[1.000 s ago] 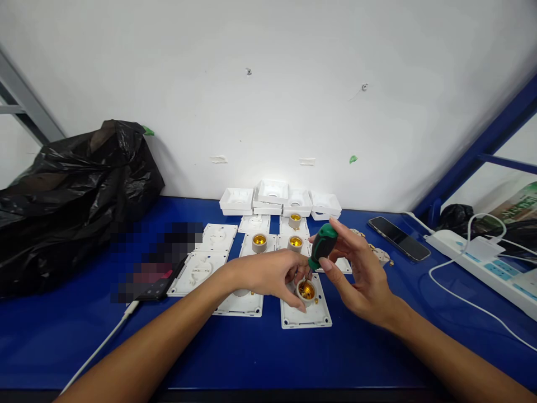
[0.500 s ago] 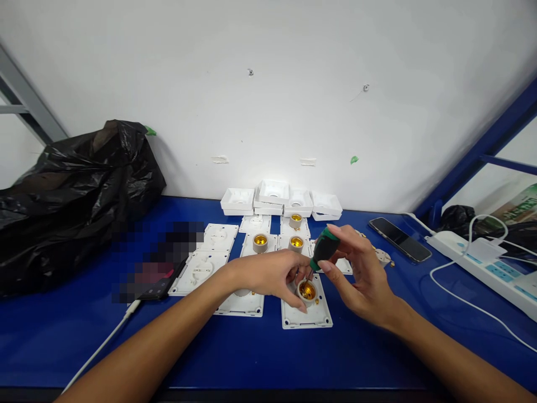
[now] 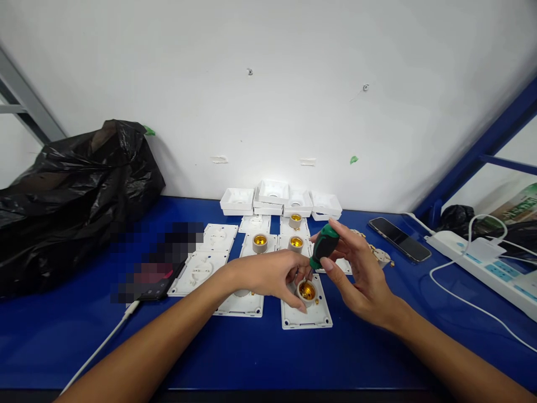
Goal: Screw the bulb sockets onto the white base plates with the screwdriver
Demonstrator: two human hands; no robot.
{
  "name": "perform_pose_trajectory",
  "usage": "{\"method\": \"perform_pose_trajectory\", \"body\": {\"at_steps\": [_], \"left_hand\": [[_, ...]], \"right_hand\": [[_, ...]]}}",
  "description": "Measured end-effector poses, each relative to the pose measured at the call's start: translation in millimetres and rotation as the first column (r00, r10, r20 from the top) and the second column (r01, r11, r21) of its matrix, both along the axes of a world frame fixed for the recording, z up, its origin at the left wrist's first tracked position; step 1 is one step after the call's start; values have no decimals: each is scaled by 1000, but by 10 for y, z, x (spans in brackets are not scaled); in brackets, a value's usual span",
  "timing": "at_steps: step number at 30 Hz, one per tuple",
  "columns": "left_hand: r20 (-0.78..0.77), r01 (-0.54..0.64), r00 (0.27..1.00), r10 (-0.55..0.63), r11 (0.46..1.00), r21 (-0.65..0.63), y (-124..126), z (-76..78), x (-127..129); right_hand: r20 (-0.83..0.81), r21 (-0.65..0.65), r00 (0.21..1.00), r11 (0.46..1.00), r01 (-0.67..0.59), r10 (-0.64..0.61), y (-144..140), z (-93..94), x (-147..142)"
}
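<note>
Open blue table (image 3: 251,352) before socket (image 3: 306,291)

You will find no text, label, brand or number that can be read anywhere here. The printed green sheet (image 3: 522,202) at the far right, behind the white power strip (image 3: 482,260), carries markings too blurred and cut off to make out. The phone (image 3: 399,239) left of that power strip shows a dark screen, and the area further left on the table is pixelated
</note>
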State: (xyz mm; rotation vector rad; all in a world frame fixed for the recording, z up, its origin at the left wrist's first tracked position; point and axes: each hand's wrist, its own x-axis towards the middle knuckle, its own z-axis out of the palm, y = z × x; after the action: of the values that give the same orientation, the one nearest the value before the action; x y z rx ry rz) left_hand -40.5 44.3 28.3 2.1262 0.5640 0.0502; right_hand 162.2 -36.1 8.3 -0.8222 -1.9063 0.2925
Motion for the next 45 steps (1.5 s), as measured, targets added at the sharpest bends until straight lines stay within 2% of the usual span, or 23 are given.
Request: {"method": "perform_pose_trajectory", "body": {"at_steps": [5, 10, 13, 16, 21, 28, 45], "left_hand": [[17, 25, 1000, -25, 1000, -16, -8, -6, 4], [6, 23, 1000, -23, 1000, -13, -5, 3, 1], [-3, 20, 1000, -20, 1000, -14, -1, 12, -6], [-4, 12, 1000, -12, 1000, -10, 0, 15, -8], [-36, 2, 999, -2, 1000, -8, 0, 14, -5], [-27, -9, 1000, 9, 1000, -1, -12, 25, -9], [-9, -6, 1000, 6, 1000, -7, -7, 7, -6]], "right_hand": [[-56, 12, 998, 999, -30, 31, 3, 17, -11], [-53, -43, 996, 996, -77, 75, 5, 33, -10], [-73, 11, 991, 994, -111, 112, 24, 45, -9], [-93, 75, 991, 993, -93, 100, 43, 57, -10], [-89, 9, 994, 998, -61, 62, 25, 65, -26], [-74, 19, 997, 999, -26, 27, 11, 35, -31], [-86, 40, 993, 996, -77, 81, 26, 44, -21]]}}
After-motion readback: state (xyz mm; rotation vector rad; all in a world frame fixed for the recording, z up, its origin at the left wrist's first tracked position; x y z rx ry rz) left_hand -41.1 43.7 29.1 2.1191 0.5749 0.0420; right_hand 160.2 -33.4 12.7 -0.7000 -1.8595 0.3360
